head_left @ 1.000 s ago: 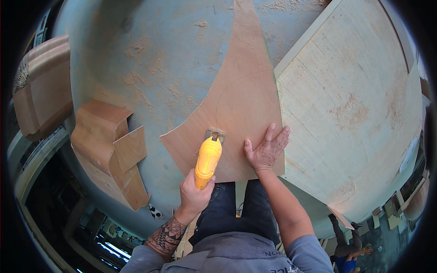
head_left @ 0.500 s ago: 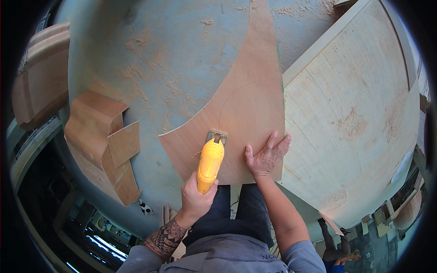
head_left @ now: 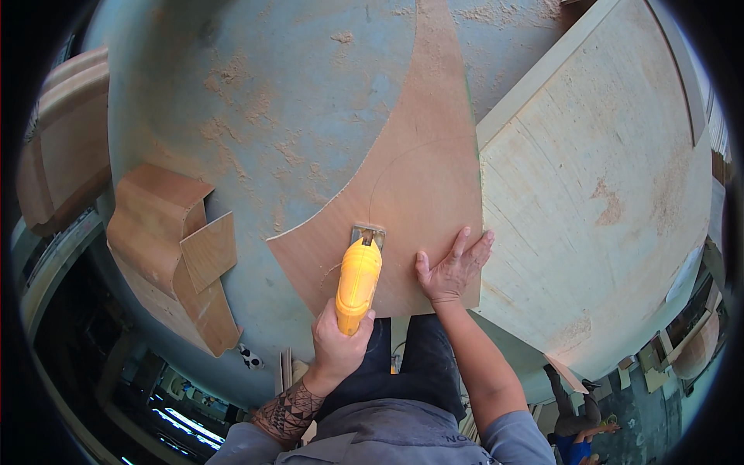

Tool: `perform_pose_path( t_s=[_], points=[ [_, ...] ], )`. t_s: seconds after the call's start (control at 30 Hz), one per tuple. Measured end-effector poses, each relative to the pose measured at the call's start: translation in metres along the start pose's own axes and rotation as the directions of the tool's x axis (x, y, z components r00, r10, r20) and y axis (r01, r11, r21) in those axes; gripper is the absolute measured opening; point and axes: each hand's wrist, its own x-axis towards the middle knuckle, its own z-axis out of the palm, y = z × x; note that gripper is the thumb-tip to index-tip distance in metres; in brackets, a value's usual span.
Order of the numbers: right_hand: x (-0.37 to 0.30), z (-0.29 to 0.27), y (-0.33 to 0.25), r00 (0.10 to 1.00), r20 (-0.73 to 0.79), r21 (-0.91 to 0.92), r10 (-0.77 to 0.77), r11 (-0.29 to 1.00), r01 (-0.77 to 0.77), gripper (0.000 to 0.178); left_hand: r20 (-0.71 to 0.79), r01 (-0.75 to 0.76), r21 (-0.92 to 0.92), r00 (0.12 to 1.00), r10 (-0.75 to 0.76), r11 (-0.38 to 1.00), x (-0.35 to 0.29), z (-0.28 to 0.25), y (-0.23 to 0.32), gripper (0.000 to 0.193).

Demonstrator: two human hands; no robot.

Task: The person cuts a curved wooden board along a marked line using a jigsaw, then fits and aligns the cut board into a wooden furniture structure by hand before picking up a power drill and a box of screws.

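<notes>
Yellow plastic-bodied handheld power tool (head_left: 361, 279) — gripped by the left hand (head_left: 341, 341) — sits on a curved-edged, reddish-brown plywood sheet (head_left: 422, 186). The right hand (head_left: 455, 267) spreads flat at its right edge, just beside a pale wooden board (head_left: 573, 170); sawdust-strewn blue-grey tabletop (head_left: 310, 124) stretches leftward to a brown bent-plywood form (head_left: 151, 225).

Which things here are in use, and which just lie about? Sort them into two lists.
In use:
yellow saw, held in the left grip
brown sheet, under the saw and the flat right grip

Seemingly just lying about:
bent wooden piece, left
small flat board beside it
big pale panel, right
sawdust on the panel
</notes>
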Motion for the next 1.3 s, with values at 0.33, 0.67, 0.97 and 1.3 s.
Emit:
perform_pose_path(
  t_s=[0.33,0.67,0.97,1.3],
  points=[
    [0.001,-0.001,-0.002,1.000,0.010,-0.002,-0.014,1.000,0.014,0.111,-0.003,-0.004,-0.035,1.000,0.004,0.999,0.005,-0.001,0.001,0.030],
    [0.001,-0.005,-0.005,1.000,0.009,-0.005,-0.027,1.000,0.027,0.112,0.011,0.018,-0.069,1.000,-0.017,0.997,0.008,-0.005,0.010,0.030],
    [0.002,-0.007,-0.007,0.999,0.014,0.001,-0.033,0.999,0.033,0.112,0.009,0.049,-0.114,0.999,-0.048,0.992,0.012,-0.006,0.020,0.032],
    [0.002,-0.012,-0.012,0.999,0.018,0.018,-0.049,0.999,0.049,0.115,-0.009,0.081,-0.176,0.996,-0.083,0.981,0.014,-0.011,0.031,0.033]
  ],
)
